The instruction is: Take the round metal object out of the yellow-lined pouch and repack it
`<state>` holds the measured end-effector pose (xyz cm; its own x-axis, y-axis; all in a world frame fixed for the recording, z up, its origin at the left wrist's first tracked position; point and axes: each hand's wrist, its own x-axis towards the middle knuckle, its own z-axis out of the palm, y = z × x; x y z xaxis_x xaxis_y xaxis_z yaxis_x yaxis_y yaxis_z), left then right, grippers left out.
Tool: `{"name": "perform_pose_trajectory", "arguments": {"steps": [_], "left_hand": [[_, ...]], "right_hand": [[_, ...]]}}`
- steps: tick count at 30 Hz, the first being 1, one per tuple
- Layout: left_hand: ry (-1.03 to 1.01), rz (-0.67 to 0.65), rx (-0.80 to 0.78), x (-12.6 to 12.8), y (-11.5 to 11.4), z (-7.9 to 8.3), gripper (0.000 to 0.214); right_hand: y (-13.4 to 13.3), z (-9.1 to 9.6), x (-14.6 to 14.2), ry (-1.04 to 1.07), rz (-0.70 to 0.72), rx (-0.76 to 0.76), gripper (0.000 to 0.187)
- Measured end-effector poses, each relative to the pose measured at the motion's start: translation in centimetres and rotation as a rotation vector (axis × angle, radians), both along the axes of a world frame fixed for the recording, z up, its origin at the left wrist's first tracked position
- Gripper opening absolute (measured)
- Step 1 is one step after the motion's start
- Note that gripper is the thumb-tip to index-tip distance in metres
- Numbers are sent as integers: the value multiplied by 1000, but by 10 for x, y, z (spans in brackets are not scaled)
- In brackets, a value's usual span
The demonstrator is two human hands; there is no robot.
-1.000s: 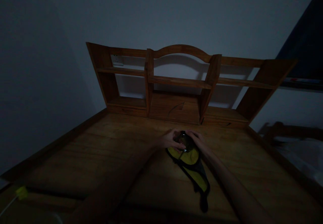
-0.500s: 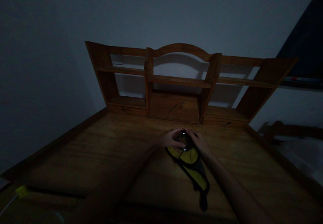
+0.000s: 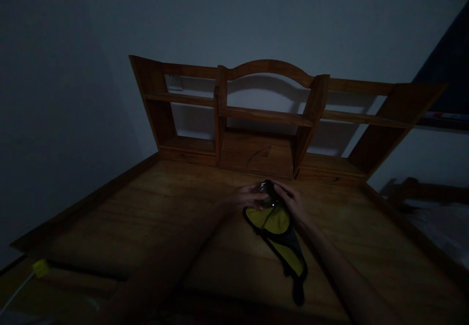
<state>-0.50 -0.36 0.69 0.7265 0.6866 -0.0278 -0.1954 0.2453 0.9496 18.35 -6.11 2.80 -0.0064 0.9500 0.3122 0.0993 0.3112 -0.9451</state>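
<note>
I'm getting dim footage: desk [image 3: 146, 203] reading near-black along its front edge, glassy object [image 3: 271, 199] catching small glints, shelf [image 3: 266, 115] throwing soft shadows on wall [image 3: 256, 17].

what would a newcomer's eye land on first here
The yellow, black-edged fabric piece stands out first, on the wooden desk. At its far end, a glassy object glints between the left hand and right hand. Behind stands a wooden shelf unit with an arched top.

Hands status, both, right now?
Left hand: closed on the glassy object.
Right hand: curled at its right side; too dark to tell the grip.
</note>
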Motion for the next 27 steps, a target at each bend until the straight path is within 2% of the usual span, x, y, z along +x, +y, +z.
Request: {"name": "perform_pose_trajectory", "arguments": {"steps": [8,13,21,27], "left_hand": [[-71,60,-58,0,4,-3,48],[-83,54,-80,-3,2,0,49],[-114,28,-98,-5,1,4,53],[-133,-38,-120,-6,2,5,58]], "right_hand": [[2,-1,2,198,55,-100,47],[4,-3,4,241,61,-118,47],[6,-7,6,285,-20,-214,47],[4,-3,6,185,-153,-228,47]]}}
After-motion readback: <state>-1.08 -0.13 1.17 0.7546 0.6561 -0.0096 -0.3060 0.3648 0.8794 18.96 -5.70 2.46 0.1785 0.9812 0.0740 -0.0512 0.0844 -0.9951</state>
